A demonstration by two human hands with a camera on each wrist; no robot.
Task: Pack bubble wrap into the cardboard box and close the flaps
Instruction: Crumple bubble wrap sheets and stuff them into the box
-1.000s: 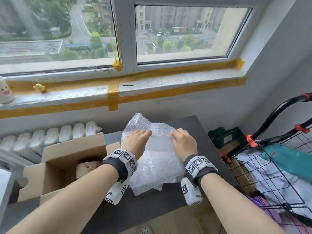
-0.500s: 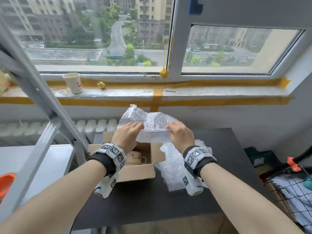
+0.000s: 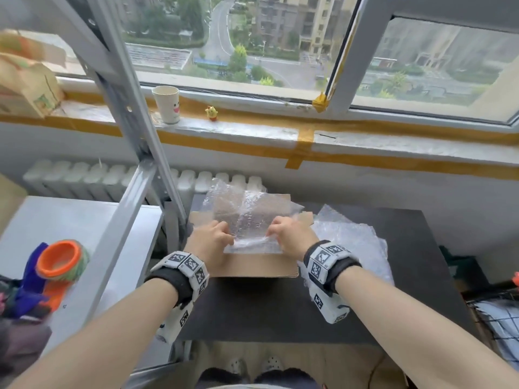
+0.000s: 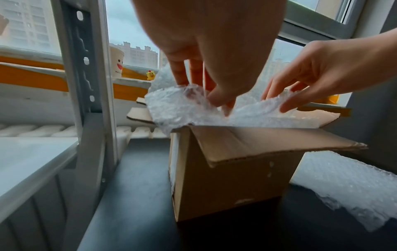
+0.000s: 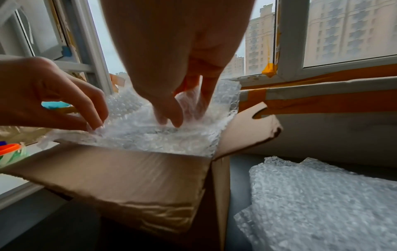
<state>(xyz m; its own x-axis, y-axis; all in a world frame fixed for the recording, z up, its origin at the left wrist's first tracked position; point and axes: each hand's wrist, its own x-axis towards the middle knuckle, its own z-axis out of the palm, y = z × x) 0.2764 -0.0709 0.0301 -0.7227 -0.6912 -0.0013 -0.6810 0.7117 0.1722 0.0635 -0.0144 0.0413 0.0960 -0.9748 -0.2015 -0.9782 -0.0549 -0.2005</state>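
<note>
Here, bubble wrap sheet [image 3: 247, 220] lies across the open cardboard box [image 3: 261, 265]; left hand [image 3: 209, 242] and right hand [image 3: 292, 237] pinch its near edge, fingers [image 4: 217, 100] pointing down.

Bubble wrap sheet [image 3: 247, 220] covers the cardboard box [image 3: 261, 266] opening; contents unseen. My fingertips are tucked behind its near edge.
</note>
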